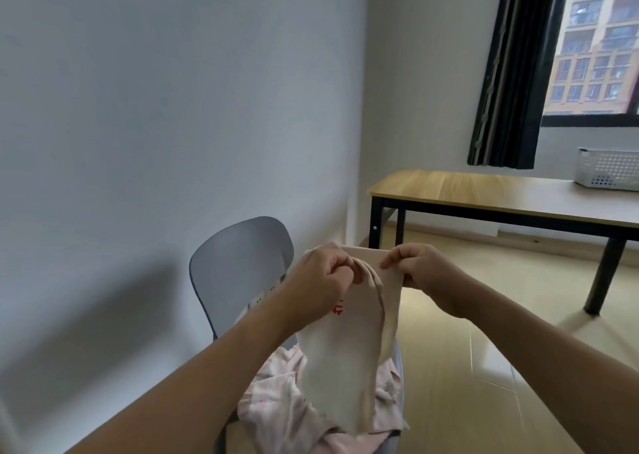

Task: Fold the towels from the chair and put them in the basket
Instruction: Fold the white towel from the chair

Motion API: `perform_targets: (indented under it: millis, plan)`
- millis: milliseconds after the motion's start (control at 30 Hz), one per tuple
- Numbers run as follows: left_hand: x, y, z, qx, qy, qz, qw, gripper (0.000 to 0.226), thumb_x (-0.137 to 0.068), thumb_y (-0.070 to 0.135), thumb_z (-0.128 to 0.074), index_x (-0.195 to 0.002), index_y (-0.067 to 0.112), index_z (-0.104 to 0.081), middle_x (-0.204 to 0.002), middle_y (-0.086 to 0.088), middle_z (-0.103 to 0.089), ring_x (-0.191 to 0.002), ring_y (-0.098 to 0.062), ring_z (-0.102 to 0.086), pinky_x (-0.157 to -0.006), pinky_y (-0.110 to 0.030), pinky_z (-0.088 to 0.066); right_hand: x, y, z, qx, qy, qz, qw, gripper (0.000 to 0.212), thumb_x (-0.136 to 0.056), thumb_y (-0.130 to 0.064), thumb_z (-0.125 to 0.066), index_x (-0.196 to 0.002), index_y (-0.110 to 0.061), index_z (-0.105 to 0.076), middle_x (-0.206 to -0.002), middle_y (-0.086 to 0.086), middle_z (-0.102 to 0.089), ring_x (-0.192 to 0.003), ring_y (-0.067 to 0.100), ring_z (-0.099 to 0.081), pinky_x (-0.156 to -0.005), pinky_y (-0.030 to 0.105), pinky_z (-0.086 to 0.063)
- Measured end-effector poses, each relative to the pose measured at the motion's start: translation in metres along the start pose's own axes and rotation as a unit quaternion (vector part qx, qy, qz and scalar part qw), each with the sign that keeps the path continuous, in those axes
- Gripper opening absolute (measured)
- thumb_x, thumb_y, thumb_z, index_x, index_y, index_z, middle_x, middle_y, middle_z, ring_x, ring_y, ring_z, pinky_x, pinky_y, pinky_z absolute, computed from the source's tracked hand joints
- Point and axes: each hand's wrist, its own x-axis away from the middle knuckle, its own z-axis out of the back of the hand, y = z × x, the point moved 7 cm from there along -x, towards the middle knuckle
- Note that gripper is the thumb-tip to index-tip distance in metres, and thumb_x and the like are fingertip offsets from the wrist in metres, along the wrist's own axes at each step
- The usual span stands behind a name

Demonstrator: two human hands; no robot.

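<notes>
A beige towel (345,353) with a small red mark hangs in the air above a grey chair (238,260). My left hand (318,280) grips its top edge on the left. My right hand (422,270) pinches the same top edge on the right, close beside the left. The towel droops down in a narrow fold between them. On the chair seat lies a crumpled pink towel (297,405), partly hidden behind the beige one. A white perforated basket (608,170) stands on the wooden table (484,190) at the far right.
The chair stands against a pale wall on the left. The table with black legs is to the right, under a window with a dark curtain (511,73). Shiny light flooring (466,367) lies between the chair and the table.
</notes>
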Motion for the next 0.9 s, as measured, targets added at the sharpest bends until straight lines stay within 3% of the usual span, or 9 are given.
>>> perform_targets:
  millis: [100,200,267,367,433,567,733,800,900]
  plan:
    - [0.002,0.001,0.004,-0.035,0.021,-0.022,0.999,0.029,-0.092,0.007,-0.040,-0.092,0.029,-0.059,-0.077,0.011,-0.056,-0.066,-0.005,-0.054,-0.059,-0.013,-0.041,0.003,-0.002,-0.013,-0.032,-0.068,0.011,0.997,0.017,-0.083,-0.004,-0.051,-0.095,-0.001,-0.062,-0.107,0.018,-0.056,-0.093,0.025,-0.057,-0.082,0.031,-0.053]
    - [0.000,0.000,0.008,-0.041,0.028,-0.030,0.998,0.026,-0.095,0.007,-0.043,-0.105,0.031,-0.046,-0.078,0.011,-0.054,-0.063,0.000,-0.051,-0.056,-0.011,-0.039,0.008,-0.002,-0.024,-0.007,-0.146,0.041,0.988,0.059,-0.069,-0.040,-0.062,-0.115,-0.003,-0.058,-0.112,0.018,-0.060,-0.099,0.027,-0.060,-0.089,0.033,-0.053]
    - [-0.001,-0.001,0.010,-0.044,0.037,-0.030,0.998,0.024,-0.094,0.007,-0.047,-0.107,0.027,-0.044,-0.079,0.010,-0.054,-0.064,0.000,-0.051,-0.058,-0.011,-0.039,0.012,-0.004,-0.029,0.009,-0.155,0.048,0.987,0.067,-0.068,-0.052,-0.070,-0.118,-0.010,-0.058,-0.110,0.012,-0.063,-0.100,0.023,-0.064,-0.086,0.030,-0.056]
    - [-0.002,-0.001,0.011,-0.062,0.032,-0.019,0.997,0.021,-0.092,0.009,-0.051,-0.104,0.025,-0.046,-0.084,0.007,-0.057,-0.067,-0.005,-0.052,-0.061,-0.019,-0.041,0.013,-0.013,-0.023,0.085,-0.063,0.096,0.990,0.043,-0.076,-0.046,-0.073,-0.102,-0.015,-0.060,-0.098,0.007,-0.063,-0.088,0.018,-0.064,-0.072,0.025,-0.057]
    - [-0.001,0.001,0.011,-0.080,0.010,-0.018,0.997,0.019,-0.093,0.010,-0.051,-0.104,0.024,-0.047,-0.089,0.005,-0.060,-0.072,-0.006,-0.055,-0.060,-0.016,-0.039,0.011,-0.017,-0.015,0.101,-0.007,0.127,0.987,0.030,-0.080,-0.043,-0.069,-0.092,-0.016,-0.062,-0.091,0.007,-0.063,-0.084,0.021,-0.063,-0.074,0.031,-0.058]
    - [0.005,0.001,0.003,-0.114,-0.057,-0.017,0.992,0.015,-0.095,0.020,-0.052,-0.106,0.026,-0.045,-0.092,0.007,-0.060,-0.075,-0.006,-0.057,-0.060,-0.014,-0.040,0.013,-0.022,-0.013,0.129,-0.025,0.140,0.981,0.017,-0.086,-0.036,-0.067,-0.081,-0.020,-0.062,-0.081,0.005,-0.062,-0.075,0.017,-0.059,-0.066,0.023,-0.051]
    - [0.013,-0.020,-0.007,-0.294,-0.122,0.036,0.947,0.017,-0.098,0.041,-0.036,-0.098,0.025,-0.043,-0.086,0.006,-0.056,-0.073,-0.012,-0.054,-0.068,-0.028,-0.043,0.012,-0.018,-0.010,0.157,-0.022,0.138,0.978,0.022,-0.090,-0.037,-0.060,-0.080,-0.018,-0.055,-0.082,0.003,-0.057,-0.073,0.014,-0.053,-0.065,0.024,-0.048]
    - [0.013,-0.017,-0.005,-0.431,-0.063,-0.006,0.900,0.022,-0.099,0.040,-0.030,-0.101,0.022,-0.042,-0.085,0.005,-0.054,-0.072,-0.015,-0.049,-0.079,-0.033,-0.039,0.014,-0.019,-0.006,0.153,-0.001,0.150,0.977,0.024,-0.092,-0.037,-0.056,-0.079,-0.017,-0.051,-0.080,0.004,-0.055,-0.069,0.013,-0.050,-0.062,0.024,-0.046]
    - [0.014,-0.002,0.002,-0.485,0.080,-0.059,0.869,0.017,-0.097,0.032,-0.033,-0.105,0.018,-0.040,-0.094,0.001,-0.060,-0.077,-0.021,-0.053,-0.073,-0.034,-0.029,0.022,-0.026,-0.002,0.173,0.027,0.195,0.965,0.026,-0.097,-0.038,-0.047,-0.079,-0.019,-0.046,-0.075,0.001,-0.051,-0.063,0.010,-0.045,-0.054,0.019,-0.041]
